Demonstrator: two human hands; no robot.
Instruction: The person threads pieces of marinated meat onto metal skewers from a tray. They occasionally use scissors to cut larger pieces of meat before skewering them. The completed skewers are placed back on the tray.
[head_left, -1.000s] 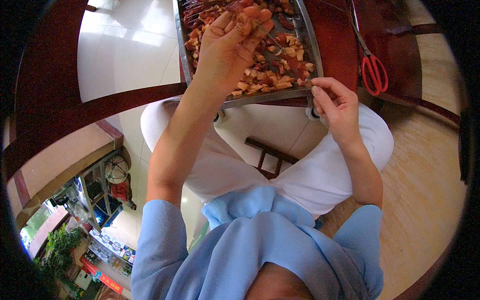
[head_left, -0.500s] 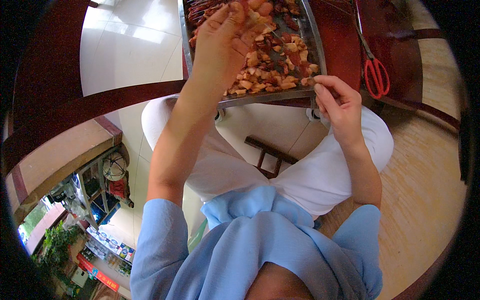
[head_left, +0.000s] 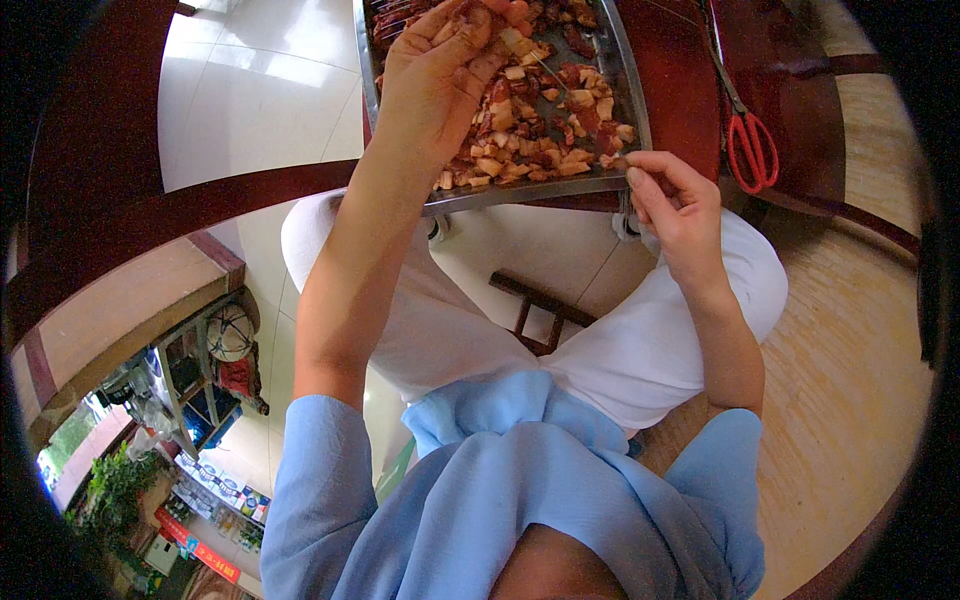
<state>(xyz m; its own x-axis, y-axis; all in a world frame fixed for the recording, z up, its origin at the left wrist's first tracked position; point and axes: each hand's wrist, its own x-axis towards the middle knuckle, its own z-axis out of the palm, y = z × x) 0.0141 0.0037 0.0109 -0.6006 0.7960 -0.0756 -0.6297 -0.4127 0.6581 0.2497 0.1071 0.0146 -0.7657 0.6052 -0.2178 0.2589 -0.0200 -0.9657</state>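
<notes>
A metal tray holds many small chunks of reddish and pale meat. Over its left part reaches my left hand, fingers curled inward above the meat; a pinkish piece shows by the fingertips, but what the hand grips is hidden. My right hand is closed in a pinch at the tray's near right corner. A thin skewer slants across the meat toward that pinch; part of it is lost among the chunks. Several thin sticks with darker meat lie at the tray's far left.
Red-handled scissors lie right of the tray on the dark red table. Below the tray are my knees in white trousers and a dark wooden bar frame. Shelves with boxes and a plant stand at the lower left.
My left hand has shifted slightly left and toward me, uncovering more of the meat and the skewer. My right hand stays almost in place.
</notes>
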